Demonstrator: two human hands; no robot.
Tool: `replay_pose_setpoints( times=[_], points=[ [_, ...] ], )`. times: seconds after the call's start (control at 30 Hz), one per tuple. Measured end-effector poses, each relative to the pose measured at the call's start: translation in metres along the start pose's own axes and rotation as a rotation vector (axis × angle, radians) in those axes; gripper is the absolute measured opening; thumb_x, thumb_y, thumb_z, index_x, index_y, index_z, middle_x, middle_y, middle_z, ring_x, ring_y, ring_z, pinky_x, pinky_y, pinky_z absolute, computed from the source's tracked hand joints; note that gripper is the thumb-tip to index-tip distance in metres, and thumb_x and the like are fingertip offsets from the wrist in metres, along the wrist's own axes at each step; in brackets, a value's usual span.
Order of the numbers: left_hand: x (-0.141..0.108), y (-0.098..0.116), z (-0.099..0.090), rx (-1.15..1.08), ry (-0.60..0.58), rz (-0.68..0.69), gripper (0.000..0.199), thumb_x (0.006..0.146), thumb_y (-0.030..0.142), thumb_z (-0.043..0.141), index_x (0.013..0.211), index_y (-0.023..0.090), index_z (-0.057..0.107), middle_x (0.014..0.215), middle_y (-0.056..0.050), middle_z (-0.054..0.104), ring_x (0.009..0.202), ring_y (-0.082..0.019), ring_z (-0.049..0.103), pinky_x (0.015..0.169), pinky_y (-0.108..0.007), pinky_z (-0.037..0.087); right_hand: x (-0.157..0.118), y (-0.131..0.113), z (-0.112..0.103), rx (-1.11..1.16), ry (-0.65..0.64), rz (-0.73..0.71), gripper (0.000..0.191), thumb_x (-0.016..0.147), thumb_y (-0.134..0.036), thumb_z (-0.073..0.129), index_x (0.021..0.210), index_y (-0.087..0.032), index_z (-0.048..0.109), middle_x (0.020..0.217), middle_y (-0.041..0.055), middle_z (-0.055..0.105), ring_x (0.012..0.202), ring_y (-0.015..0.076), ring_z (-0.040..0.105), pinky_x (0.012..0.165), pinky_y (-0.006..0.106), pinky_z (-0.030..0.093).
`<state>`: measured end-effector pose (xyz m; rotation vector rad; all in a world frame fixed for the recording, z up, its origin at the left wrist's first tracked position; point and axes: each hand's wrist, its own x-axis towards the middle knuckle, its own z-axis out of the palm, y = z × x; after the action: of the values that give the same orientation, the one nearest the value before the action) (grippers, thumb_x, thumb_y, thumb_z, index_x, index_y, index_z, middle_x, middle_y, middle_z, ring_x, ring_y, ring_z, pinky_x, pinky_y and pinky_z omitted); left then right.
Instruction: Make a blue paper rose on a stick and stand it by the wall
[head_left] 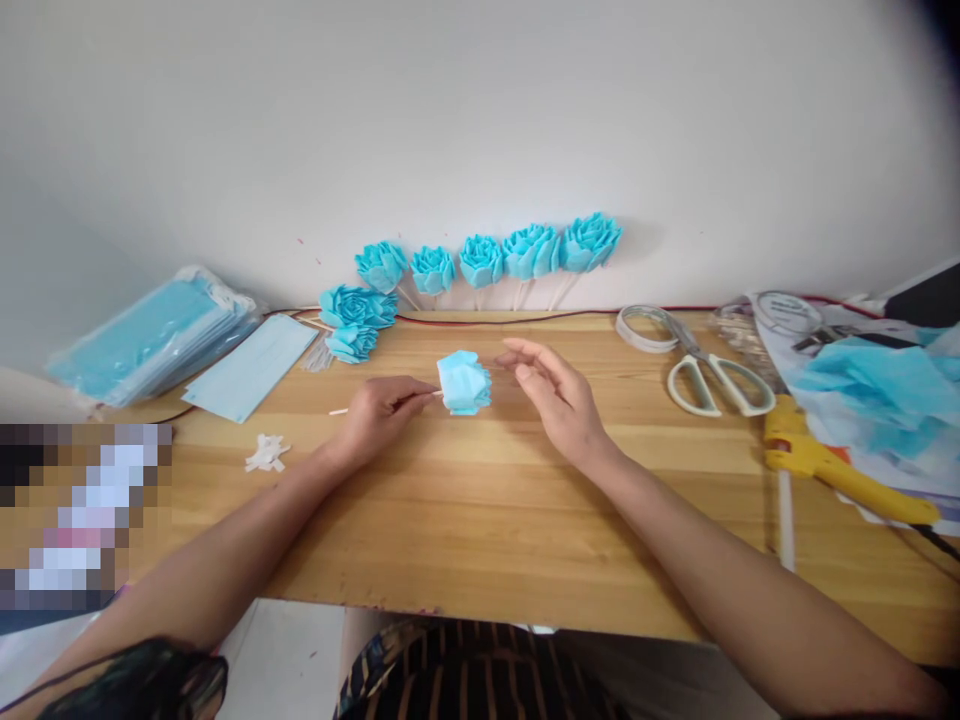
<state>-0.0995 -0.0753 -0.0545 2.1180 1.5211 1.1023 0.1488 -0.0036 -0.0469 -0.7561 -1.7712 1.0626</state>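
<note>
A blue fabric flower (463,382) on a thin white stick lies sideways over the middle of the table. My left hand (382,410) is closed round its stick, and the stick's tail end pokes out to the left of my fist. Just right of the petals is my right hand (551,395), fingers apart and slightly curled, touching nothing that I can see. Behind them several finished blue flowers (481,262) on sticks lean against the wall. More blue flowers (358,306) lie on the table at the back left.
On the left are a bag of blue face masks (150,335), a flat light-blue sheet (251,368) and small white strips (267,452). To the right lie a tape roll (646,330), scissors (716,375), a yellow glue gun (847,470) and crumpled blue fabric (885,385).
</note>
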Motion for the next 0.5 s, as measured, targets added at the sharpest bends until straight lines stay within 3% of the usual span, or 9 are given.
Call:
replay_pose_setpoints(
  times=[0.1,0.3,0.5],
  points=[
    [-0.003,-0.006,0.004,0.015,-0.092,0.005,0.022,0.097,0.026,0.058,0.097,0.016,0.077,0.092,-0.008,0.08,0.079,-0.018,0.073,0.069,-0.024,0.051,0.0,-0.005,-0.001,-0.127,-0.004,-0.11,0.03,0.097,-0.031,0.054,0.125,-0.024,0.064,0.121,0.0082,0.073,0.113,0.0228,0.068,0.091,0.039,0.056],
    [-0.005,-0.008,0.009,0.1,-0.163,0.104,0.022,0.1,0.025,0.056,0.095,0.016,0.075,0.09,-0.007,0.078,0.079,-0.018,0.072,0.07,-0.025,0.051,0.0,-0.004,0.002,-0.385,-0.164,-0.55,0.02,0.096,-0.024,0.056,0.107,-0.021,0.072,0.104,0.0072,0.078,0.1,0.0234,0.07,0.092,0.044,0.055],
    [-0.001,-0.004,0.008,0.151,-0.188,0.181,0.025,0.101,0.023,0.053,0.091,0.013,0.074,0.086,-0.01,0.072,0.08,-0.018,0.068,0.071,-0.026,0.049,0.002,0.007,0.003,-0.472,-0.22,-0.565,0.022,0.098,-0.025,0.055,0.106,-0.019,0.075,0.105,0.0084,0.079,0.098,0.0242,0.07,0.088,0.045,0.056]
  ],
)
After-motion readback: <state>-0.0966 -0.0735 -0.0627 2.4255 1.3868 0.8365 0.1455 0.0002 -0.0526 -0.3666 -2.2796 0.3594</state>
